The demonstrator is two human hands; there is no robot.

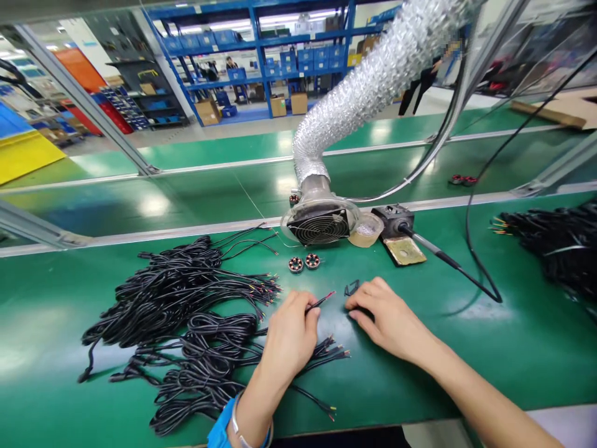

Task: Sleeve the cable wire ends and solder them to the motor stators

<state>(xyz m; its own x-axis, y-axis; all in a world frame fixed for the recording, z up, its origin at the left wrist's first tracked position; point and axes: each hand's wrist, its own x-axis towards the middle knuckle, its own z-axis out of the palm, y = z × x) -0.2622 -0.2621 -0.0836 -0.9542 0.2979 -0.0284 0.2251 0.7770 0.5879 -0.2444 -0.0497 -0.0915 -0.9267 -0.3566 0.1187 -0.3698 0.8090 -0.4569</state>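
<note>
My left hand (pixel 293 330) pinches a black cable (pixel 319 303) near its stripped end, where a thin red wire sticks out to the right. My right hand (pixel 380 314) rests low over the green tabletop, thumb and forefinger slightly apart. Just beyond its fingertips lie several short black tubes (pixel 352 287), which look like heat-shrink pieces. Coiled black cables (pixel 209 354) lie around and left of my left hand, their bared ends pointing right. Farther back is another large bundle of cables (pixel 163 295). Two small round motor stators (pixel 304 262) sit beyond my hands.
A fume fan (pixel 321 227) on a silver duct (pixel 359 87) stands at the back. Beside it are a round tub (pixel 366 230) and a soldering iron (pixel 429 249) in its holder, its cord (pixel 485 283) looping right. More cables (pixel 555 242) lie far right.
</note>
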